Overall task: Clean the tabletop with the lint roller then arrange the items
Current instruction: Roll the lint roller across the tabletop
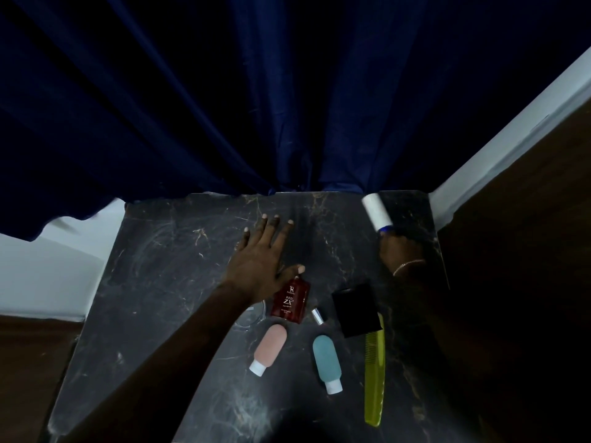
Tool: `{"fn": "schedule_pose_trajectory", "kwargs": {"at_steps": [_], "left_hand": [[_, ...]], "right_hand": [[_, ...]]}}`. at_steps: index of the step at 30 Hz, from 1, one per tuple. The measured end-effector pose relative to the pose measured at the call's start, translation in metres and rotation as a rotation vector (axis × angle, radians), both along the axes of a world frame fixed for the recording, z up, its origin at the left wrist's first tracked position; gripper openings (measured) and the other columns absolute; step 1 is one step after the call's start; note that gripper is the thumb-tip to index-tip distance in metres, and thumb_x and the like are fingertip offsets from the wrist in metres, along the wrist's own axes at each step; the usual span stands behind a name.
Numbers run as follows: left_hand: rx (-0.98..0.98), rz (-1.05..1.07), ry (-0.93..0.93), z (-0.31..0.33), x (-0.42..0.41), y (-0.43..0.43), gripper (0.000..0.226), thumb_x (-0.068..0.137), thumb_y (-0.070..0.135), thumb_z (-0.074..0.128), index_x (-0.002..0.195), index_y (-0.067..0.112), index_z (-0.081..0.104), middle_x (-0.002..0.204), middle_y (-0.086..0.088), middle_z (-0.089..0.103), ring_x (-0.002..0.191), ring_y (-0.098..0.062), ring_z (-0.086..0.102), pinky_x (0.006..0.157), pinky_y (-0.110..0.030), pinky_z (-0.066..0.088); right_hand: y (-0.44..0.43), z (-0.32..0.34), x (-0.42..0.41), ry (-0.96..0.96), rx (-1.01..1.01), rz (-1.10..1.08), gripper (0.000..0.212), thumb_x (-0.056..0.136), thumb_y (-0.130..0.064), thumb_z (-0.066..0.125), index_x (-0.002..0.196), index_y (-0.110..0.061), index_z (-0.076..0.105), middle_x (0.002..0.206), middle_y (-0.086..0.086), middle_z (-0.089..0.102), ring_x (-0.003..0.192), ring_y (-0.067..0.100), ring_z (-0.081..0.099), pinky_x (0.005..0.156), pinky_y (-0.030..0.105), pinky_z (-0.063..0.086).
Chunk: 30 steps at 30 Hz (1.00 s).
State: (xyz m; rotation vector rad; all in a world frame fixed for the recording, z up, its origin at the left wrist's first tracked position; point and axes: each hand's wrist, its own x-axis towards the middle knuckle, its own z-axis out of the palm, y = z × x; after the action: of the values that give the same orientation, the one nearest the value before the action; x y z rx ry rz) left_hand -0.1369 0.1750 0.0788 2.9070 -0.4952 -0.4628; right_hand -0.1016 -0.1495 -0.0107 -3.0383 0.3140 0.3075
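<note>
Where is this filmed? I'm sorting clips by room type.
Probably a bedroom or dressing corner at home: a dark marble tabletop holds a perfume bottle, a comb and travel bottles, beside a blue curtain.

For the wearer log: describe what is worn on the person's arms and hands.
Both forearms are bare, with no sleeves in view. The left hand wears nothing visible. The right hand has a thin, light, bead-like bracelet around the wrist. No gloves or rings are discernible.
</note>
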Motion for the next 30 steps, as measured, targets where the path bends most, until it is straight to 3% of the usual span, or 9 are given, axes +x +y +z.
{"fn": "schedule_pose_trajectory", "kwargs": {"at_steps": [5,11,16,19,30], "left_hand": [[-0.001,0.017,0.000,0.002,-0.001,0.005,0.100,0.092,0.079,0.038,0.161,0.032,-0.018,0.173,-0.006,-0.013,0.159,-0.025,-0.017,0.128,-0.051,-0.007],[0.006,0.011,-0.014,-0.001,-0.003,0.006,0.100,0.091,0.081,0.035,0.160,0.032,-0.020,0.173,-0.006,-0.012,0.159,-0.025,-0.017,0.127,-0.050,-0.006],[-0.013,0.008,-0.028,-0.004,-0.006,0.012,0.098,0.092,0.082,0.034,0.156,0.034,-0.023,0.173,-0.007,-0.012,0.156,-0.023,-0.019,0.123,-0.047,-0.011],[0.006,0.015,-0.014,-0.005,-0.008,0.015,0.100,0.091,0.083,0.032,0.160,0.031,-0.019,0.173,-0.006,-0.014,0.157,-0.023,-0.019,0.123,-0.047,-0.011],[0.027,0.020,-0.012,-0.005,-0.011,0.018,0.100,0.090,0.083,0.029,0.160,0.031,-0.020,0.173,-0.005,-0.015,0.159,-0.025,-0.015,0.126,-0.049,-0.006]], "right_hand": [[-0.033,-0.003,-0.006,-0.106,0.107,-0.309,0.039,0.101,-0.026,0.045,0.117,0.007,0.058,0.108,0.029,0.066,0.100,0.043,0.065,0.083,0.048,0.053],[-0.036,-0.001,-0.012,-0.129,0.079,-0.328,0.040,0.102,-0.026,0.043,0.118,0.007,0.056,0.108,0.029,0.065,0.098,0.044,0.065,0.081,0.049,0.054],[-0.013,-0.003,-0.008,-0.044,-0.015,-0.076,0.043,0.103,-0.030,0.038,0.103,0.001,0.066,0.096,0.023,0.072,0.090,0.040,0.070,0.078,0.044,0.057],[0.005,-0.002,-0.005,0.034,-0.037,0.049,0.043,0.104,-0.034,0.032,0.111,-0.005,0.062,0.099,0.020,0.074,0.094,0.040,0.070,0.082,0.044,0.054],[0.043,-0.006,-0.011,0.028,-0.187,0.560,0.042,0.105,-0.038,0.028,0.123,-0.012,0.054,0.100,0.014,0.075,0.093,0.037,0.072,0.081,0.042,0.053]]}}
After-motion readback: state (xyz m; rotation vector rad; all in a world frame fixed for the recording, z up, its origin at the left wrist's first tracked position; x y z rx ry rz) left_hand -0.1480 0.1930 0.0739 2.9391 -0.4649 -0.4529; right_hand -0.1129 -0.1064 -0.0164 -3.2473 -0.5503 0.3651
